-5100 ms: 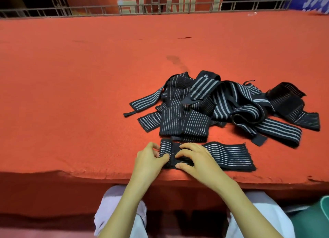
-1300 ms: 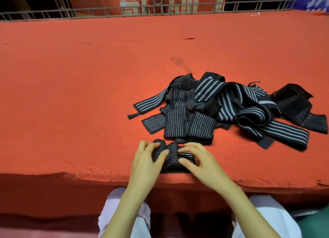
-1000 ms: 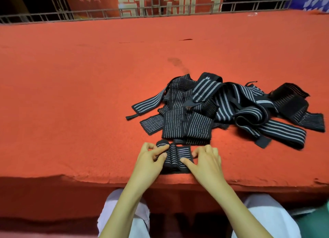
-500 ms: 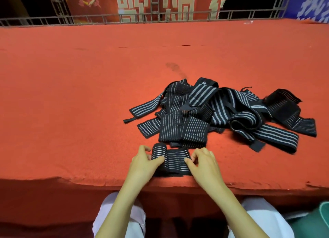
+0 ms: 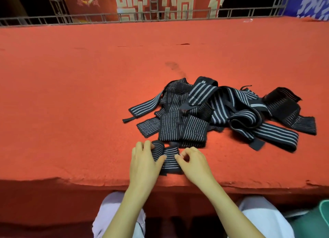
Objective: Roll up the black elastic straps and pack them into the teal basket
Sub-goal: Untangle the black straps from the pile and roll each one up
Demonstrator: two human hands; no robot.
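Pinching the part-rolled strap (image 5: 170, 160), left hand (image 5: 144, 163) and right hand (image 5: 195, 166) hide its ends with curled fingers (image 5: 191, 151); teal basket (image 5: 320, 220) mostly cropped.

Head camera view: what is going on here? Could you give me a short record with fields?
Surface: red cloth table
In work: partly rolled strap, at the near edge
Left hand: grips the rolled end
Right hand: pinches the flat end
Waiting: pile of loose straps, just behind
Teal basket: lower right, below the table; contents unseen
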